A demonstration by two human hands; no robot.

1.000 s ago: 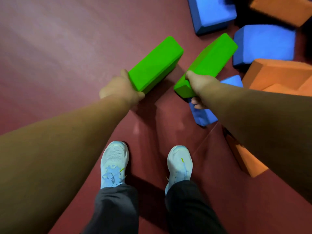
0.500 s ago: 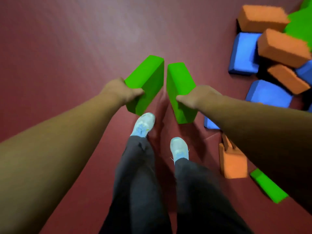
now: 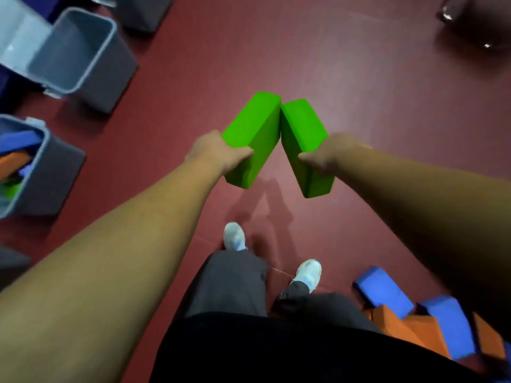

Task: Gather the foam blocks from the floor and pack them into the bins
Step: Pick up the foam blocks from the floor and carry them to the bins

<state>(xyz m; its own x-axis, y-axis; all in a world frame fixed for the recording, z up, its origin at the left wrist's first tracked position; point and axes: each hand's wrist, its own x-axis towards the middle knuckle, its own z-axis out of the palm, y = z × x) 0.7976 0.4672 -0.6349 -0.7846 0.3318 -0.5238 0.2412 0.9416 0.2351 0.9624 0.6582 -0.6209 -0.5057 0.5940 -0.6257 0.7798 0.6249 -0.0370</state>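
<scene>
Green foam block (image 3: 254,134) is gripped in my left hand (image 3: 215,153), a second green block (image 3: 302,134) in my right hand (image 3: 329,154), thumbs curled over each, above the floor (image 3: 359,78). Their far ends touch now; before, a gap stood between. Grey bins (image 3: 110,76) came into view at left, and the blue and orange blocks (image 3: 387,294) lie beside my right foot.

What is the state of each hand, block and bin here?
Left hand: grips left green foam block.
Right hand: grips right green foam block; blocks' far ends touch.
Upper grey plastic bin: open, looks empty.
Lower grey plastic bin: holds blue, orange blocks.
Loose blue and orange foam blocks: on floor.
</scene>
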